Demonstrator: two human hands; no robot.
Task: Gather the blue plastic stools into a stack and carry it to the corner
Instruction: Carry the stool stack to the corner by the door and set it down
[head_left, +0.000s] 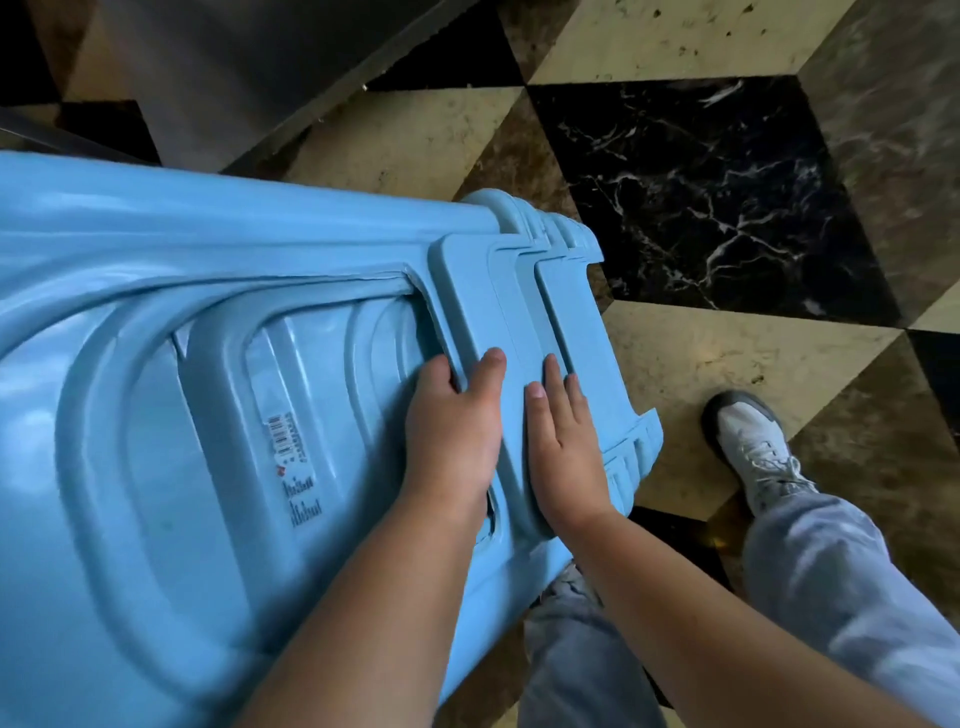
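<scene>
- Two bare forearms enter from bottom; jeans-clad legs below, white lace-up sneaker on the floor at right.
- Left hand: fingers curled over the edge of a cutout in the stack of blue stools, gripping it; thumb lies on the outer band.
- Right hand: flat, fingers straight, pressed on the next nested rim just beside the left.
- Stack is tilted on its side across the left of view, smooth glossy moulded plastic, ribbed arches, stepped rims; count unclear, maybe four or five.
- Barcode sticker on the inner panel.
- Floor: polished marble diamonds, black, beige and brown.
- Brushed metal panel at top left.
</scene>
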